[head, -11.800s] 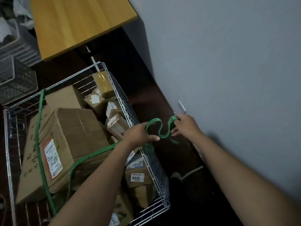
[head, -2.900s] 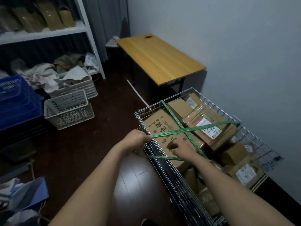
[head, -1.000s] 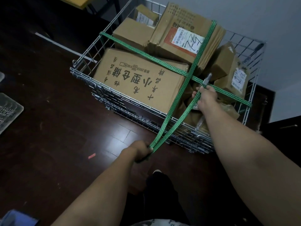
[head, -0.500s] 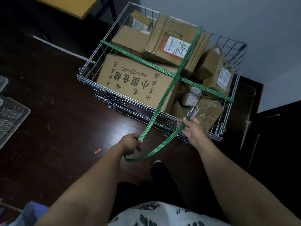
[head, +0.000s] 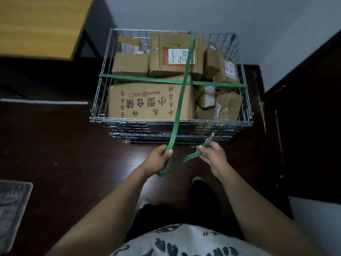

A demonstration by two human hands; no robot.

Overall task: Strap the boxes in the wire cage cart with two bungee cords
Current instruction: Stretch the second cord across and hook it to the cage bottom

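Observation:
The wire cage cart (head: 103,100) stands against the wall, packed with cardboard boxes; a large printed box (head: 147,102) lies at the front. One green bungee cord (head: 144,79) stretches left to right across the boxes, hooked on both side walls. A second green cord (head: 181,93) runs from the far rim over the boxes and out past the near rim. My left hand (head: 158,159) grips it in front of the cart. The slack loops down to my right hand (head: 212,154), which pinches the cord's end with its metal hook (head: 209,140) just before the cart's near wall.
A yellow wooden table (head: 42,24) stands at the upper left. A grey mat (head: 13,206) lies on the dark floor at the lower left. A dark door or cabinet (head: 304,117) stands right of the cart. My feet are below my hands.
I have come round to face the cart's near side squarely. Both hands stay on the second cord; my right hand with the hook has pulled back from over the boxes to outside the near wall.

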